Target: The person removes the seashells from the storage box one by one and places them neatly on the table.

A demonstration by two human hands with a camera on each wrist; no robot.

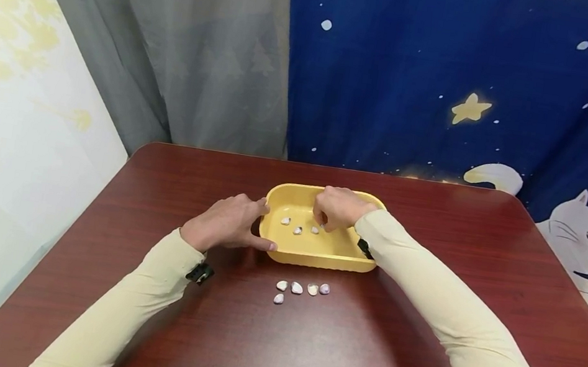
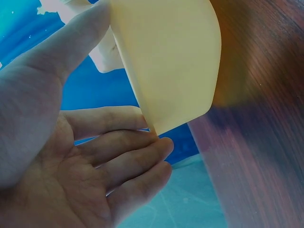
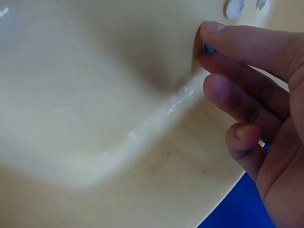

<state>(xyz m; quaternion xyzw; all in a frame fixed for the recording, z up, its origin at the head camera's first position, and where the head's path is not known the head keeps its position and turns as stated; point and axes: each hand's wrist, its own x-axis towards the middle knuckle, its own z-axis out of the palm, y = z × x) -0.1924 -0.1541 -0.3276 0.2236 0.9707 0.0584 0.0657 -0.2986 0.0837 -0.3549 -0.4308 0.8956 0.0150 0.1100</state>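
A yellow plastic basin (image 1: 322,262) stands on the table, with several small pale shells (image 1: 297,230) on its floor. My left hand (image 1: 229,221) spans the basin's left end; its thumb touches the near corner and its fingertips lie at the rim farther back, all fairly straight. Inside the basin, my right hand (image 1: 344,208) reaches down with curled fingers. Between its thumb and index finger it pinches a small shell (image 3: 209,47), mostly hidden by the fingertips. Close beyond these fingertips, another white shell (image 3: 234,8) lies on the basin floor.
In front of the basin, more small shells (image 1: 297,287) lie on the dark red table (image 1: 247,352), several in a row and one just below its left end. Behind the table hang a grey curtain (image 1: 219,73) and a blue one (image 1: 398,85) printed with stars and a cat.
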